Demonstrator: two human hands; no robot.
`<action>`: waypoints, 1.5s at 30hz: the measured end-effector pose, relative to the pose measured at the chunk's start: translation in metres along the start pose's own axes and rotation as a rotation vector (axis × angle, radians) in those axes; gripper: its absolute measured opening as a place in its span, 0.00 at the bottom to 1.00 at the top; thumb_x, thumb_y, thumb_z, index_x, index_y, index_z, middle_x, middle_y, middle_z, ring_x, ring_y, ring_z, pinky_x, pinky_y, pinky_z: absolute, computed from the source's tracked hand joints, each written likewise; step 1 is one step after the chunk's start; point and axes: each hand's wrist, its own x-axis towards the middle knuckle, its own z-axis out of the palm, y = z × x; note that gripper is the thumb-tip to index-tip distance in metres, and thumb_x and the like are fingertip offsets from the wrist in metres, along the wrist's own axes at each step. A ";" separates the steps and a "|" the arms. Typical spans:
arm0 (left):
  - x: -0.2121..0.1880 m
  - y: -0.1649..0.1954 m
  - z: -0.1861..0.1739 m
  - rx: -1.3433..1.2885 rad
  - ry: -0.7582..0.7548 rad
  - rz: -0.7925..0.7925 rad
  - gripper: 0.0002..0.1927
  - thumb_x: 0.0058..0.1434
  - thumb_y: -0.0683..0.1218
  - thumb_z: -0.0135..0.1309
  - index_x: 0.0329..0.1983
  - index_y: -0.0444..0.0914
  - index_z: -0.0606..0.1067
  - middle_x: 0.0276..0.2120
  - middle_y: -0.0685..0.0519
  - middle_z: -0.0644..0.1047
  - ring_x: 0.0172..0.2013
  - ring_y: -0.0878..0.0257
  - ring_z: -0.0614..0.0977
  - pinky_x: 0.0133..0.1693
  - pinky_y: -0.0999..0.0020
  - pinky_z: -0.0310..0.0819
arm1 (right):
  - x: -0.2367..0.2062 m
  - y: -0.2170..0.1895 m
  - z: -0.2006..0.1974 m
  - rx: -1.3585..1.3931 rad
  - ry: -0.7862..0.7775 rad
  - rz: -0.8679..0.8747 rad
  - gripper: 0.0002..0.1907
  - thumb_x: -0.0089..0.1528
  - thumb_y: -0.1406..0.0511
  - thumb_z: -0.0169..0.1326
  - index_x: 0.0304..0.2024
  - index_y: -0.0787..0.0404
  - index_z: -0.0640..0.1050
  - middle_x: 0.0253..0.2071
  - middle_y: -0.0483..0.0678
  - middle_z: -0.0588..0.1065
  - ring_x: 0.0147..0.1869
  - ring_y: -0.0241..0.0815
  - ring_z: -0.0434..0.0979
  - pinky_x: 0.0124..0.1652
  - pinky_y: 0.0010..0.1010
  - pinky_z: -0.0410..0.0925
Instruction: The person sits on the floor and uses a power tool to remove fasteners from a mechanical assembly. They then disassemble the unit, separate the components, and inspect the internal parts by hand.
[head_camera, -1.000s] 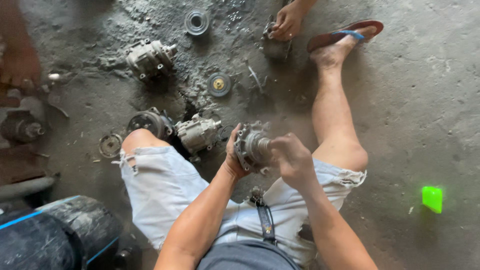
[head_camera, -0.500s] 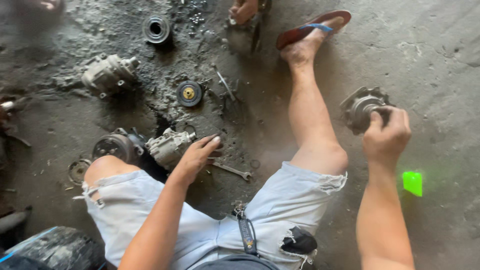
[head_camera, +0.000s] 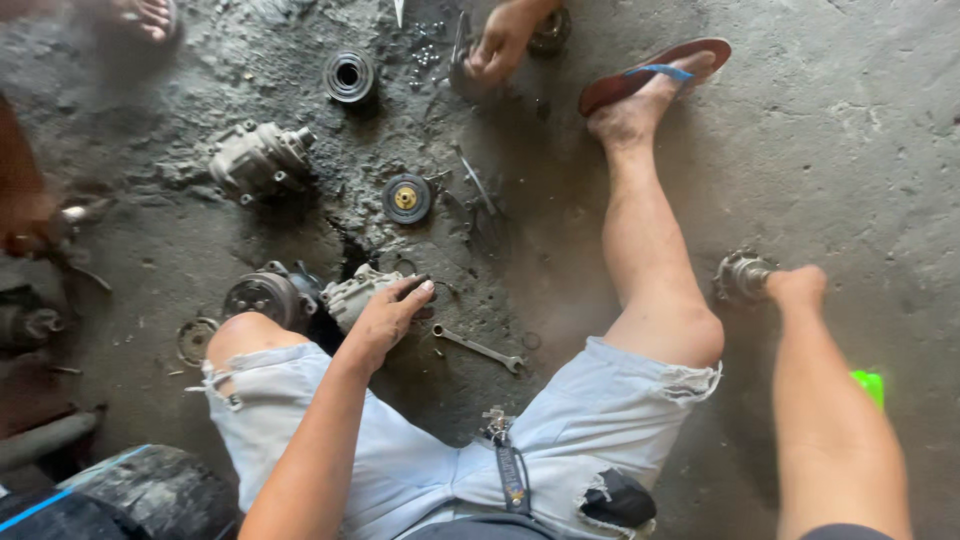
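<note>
My left hand (head_camera: 385, 318) lies over a grey compressor body (head_camera: 345, 297) on the dirty floor between my knees, with the fingers curled on its top. My right hand (head_camera: 797, 286) is out to the right beyond my right leg. It is closed on a round metal part with a toothed rim (head_camera: 738, 276), which rests on the concrete. A compressor with a round front plate (head_camera: 262, 296) sits just left of the grey body, by my left knee.
A wrench (head_camera: 478, 348) lies between my legs. Farther off lie a pulley disc (head_camera: 406, 198), a black ring pulley (head_camera: 348, 75) and another compressor (head_camera: 258, 160). Another person's hand (head_camera: 500, 45) holds a part at the top. A green object (head_camera: 868, 385) and a tyre (head_camera: 130, 495) are nearby.
My right hand carried the round metal part from in front of me out to the right and down to the floor. My left hand let go of it and settled on the grey compressor body.
</note>
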 end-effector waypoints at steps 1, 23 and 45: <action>-0.004 -0.002 -0.003 0.022 0.017 0.024 0.29 0.64 0.57 0.57 0.63 0.36 0.75 0.47 0.55 0.81 0.42 0.68 0.78 0.42 0.74 0.70 | -0.001 0.002 -0.010 -0.002 -0.082 0.068 0.20 0.59 0.66 0.61 0.46 0.80 0.80 0.46 0.72 0.80 0.51 0.63 0.85 0.51 0.48 0.75; -0.106 -0.066 -0.051 -0.241 0.034 0.217 0.26 0.65 0.59 0.58 0.53 0.33 0.80 0.37 0.52 0.81 0.32 0.65 0.79 0.31 0.69 0.74 | -0.158 -0.046 -0.270 0.161 0.146 -0.687 0.35 0.62 0.57 0.61 0.67 0.67 0.70 0.49 0.63 0.78 0.47 0.57 0.79 0.44 0.50 0.72; -0.133 -0.012 -0.120 -0.325 0.455 0.325 0.17 0.58 0.52 0.59 0.27 0.33 0.76 0.24 0.51 0.73 0.24 0.59 0.72 0.27 0.56 0.66 | -0.343 -0.181 -0.286 -0.108 -0.132 -0.839 0.33 0.67 0.49 0.55 0.71 0.56 0.70 0.54 0.60 0.78 0.46 0.58 0.81 0.41 0.55 0.74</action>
